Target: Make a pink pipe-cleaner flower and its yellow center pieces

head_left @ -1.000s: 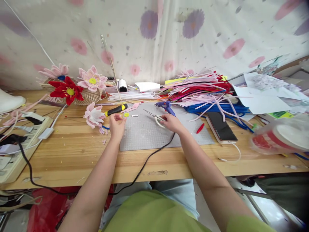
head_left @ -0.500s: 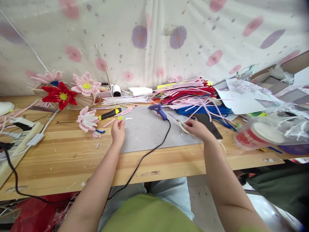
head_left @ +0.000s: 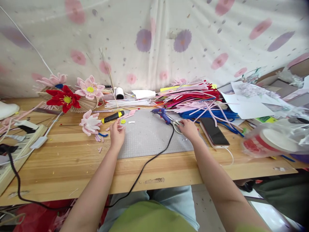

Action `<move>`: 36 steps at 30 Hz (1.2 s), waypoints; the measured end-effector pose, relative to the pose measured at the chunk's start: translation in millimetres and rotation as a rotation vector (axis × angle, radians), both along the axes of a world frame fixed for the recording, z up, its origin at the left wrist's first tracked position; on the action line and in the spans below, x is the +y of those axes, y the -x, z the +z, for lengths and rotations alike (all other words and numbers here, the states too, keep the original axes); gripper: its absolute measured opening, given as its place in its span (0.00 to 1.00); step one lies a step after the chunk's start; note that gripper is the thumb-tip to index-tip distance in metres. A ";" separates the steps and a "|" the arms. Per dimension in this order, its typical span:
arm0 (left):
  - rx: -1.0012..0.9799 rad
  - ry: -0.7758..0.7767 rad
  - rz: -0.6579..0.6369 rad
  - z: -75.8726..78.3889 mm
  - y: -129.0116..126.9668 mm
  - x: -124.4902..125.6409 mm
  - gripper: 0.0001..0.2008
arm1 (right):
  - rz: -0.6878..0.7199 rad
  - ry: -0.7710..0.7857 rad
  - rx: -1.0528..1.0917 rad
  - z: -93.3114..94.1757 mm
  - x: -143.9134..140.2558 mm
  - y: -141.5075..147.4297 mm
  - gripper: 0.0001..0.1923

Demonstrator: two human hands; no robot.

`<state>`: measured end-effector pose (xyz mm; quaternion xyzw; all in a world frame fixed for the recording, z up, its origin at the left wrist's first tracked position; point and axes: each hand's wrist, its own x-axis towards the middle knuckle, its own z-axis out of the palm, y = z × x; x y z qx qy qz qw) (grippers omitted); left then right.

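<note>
Scissors [head_left: 175, 125]: white-handled, metal blades, lying flat on the right part of the grey cutting mat [head_left: 149, 135], blades pointing back-left toward the blue glue gun [head_left: 161, 114], just beside it. Handle loops sit under the right hand's [head_left: 189, 129] fingers; blades look nearly closed, hard to tell. Pink strip [head_left: 120, 127]: small, thin, pale pink piece at the mat's left edge, pinched at the fingertips of the left hand [head_left: 117, 132]. Just behind it on the mat lies a small yellow disc [head_left: 123, 121].

Single head-worn view, looking forward and down from close above the wooden table [head_left: 72, 161], facing the flowered curtain [head_left: 154, 42]
</note>
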<state>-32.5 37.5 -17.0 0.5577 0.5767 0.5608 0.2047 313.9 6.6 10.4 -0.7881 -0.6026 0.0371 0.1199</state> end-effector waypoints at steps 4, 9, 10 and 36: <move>-0.015 0.032 -0.074 -3.4 -0.8 7.1 0.21 | 0.044 0.021 0.049 15.6 -6.5 6.7 0.14; -0.030 0.049 -0.080 -0.2 0.0 13.5 0.22 | 0.251 0.175 0.326 32.1 -7.4 21.2 0.15; -0.033 0.048 -0.076 0.7 -0.1 13.9 0.22 | 0.315 0.210 0.394 34.4 -6.5 26.0 0.16; 0.032 0.107 0.035 6.5 4.9 21.0 0.22 | 0.573 0.444 0.655 137.8 28.7 -13.3 0.22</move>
